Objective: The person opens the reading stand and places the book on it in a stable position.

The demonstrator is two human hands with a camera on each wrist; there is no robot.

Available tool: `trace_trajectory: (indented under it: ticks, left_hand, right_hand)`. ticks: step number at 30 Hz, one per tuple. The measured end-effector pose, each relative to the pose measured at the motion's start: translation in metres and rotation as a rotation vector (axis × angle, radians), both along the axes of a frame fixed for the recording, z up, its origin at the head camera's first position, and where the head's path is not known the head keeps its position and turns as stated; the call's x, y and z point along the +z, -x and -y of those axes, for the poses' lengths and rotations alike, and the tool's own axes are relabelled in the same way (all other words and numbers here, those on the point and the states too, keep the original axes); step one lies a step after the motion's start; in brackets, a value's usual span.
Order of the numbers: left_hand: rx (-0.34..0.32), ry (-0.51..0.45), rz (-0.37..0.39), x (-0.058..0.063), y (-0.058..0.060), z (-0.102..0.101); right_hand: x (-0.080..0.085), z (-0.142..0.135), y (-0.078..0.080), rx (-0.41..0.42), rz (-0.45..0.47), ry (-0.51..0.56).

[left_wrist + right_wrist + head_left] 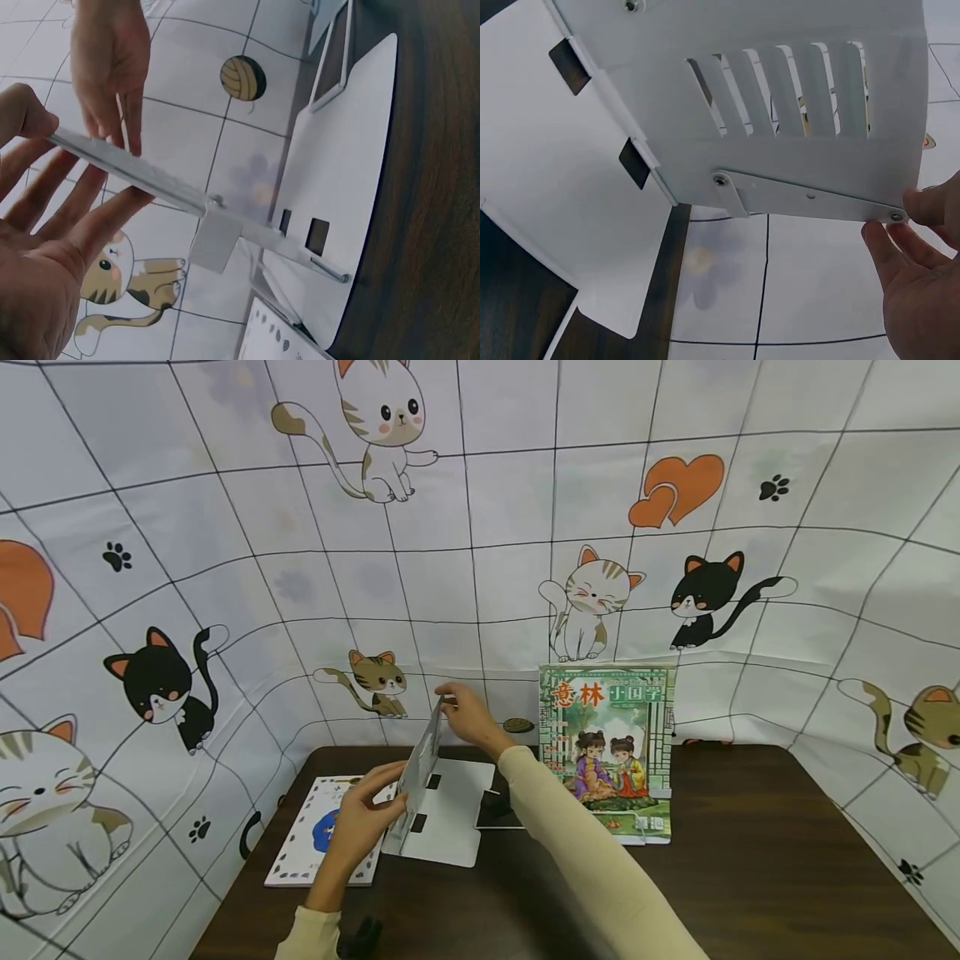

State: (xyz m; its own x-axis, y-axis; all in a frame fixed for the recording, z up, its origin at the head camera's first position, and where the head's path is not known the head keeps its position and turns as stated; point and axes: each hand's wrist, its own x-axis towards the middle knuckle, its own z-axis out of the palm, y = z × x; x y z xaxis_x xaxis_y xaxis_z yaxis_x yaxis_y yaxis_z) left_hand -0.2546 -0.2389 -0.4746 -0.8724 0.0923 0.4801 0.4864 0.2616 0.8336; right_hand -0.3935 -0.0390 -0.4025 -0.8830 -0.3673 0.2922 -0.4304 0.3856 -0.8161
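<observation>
Hands at panel edges; broad tabletop beside magazine

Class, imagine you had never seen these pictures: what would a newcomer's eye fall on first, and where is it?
Probably the cat-patterned wall covering, which fills the background behind the dark table. Next, perhaps, the colourful green-bordered magazine, standing right of centre on the table. Near the centre, the left hand and right hand hold a slotted panel raised from its pale base plate.
</observation>
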Motion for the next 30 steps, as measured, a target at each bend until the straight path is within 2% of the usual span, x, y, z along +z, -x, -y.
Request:
trace_trajectory:
  ticks: [4, 7, 14, 17, 23, 30]
  left_hand:
    - [-0.031, -0.024, -0.014, -0.003, 0.003, 0.003]
    - [-0.014, -0.050, -0.010, -0.007, 0.005, 0.006]
    - [0.079, -0.115, 0.018, -0.010, 0.008, 0.009]
    - [0.138, -0.112, 0.042, -0.009, 0.010, 0.011]
    - [0.265, -0.075, 0.106, -0.009, 0.017, 0.014]
    - [0.321, -0.091, 0.163, -0.003, 0.023, 0.011]
  right_hand:
    - [-0.004, -0.007, 0.002, -0.028, -0.012, 0.003]
    - [-0.005, -0.011, 0.003, -0.073, -0.027, -0.002]
    - [-0.007, -0.026, 0.005, -0.173, -0.055, 0.017]
    - [-0.007, -0.033, 0.004, -0.200, -0.072, -0.013]
    - [-0.012, -0.043, 0.001, -0.248, -0.169, -0.095]
    - [-0.018, -0.056, -0.013, -0.256, -0.283, -0.157]
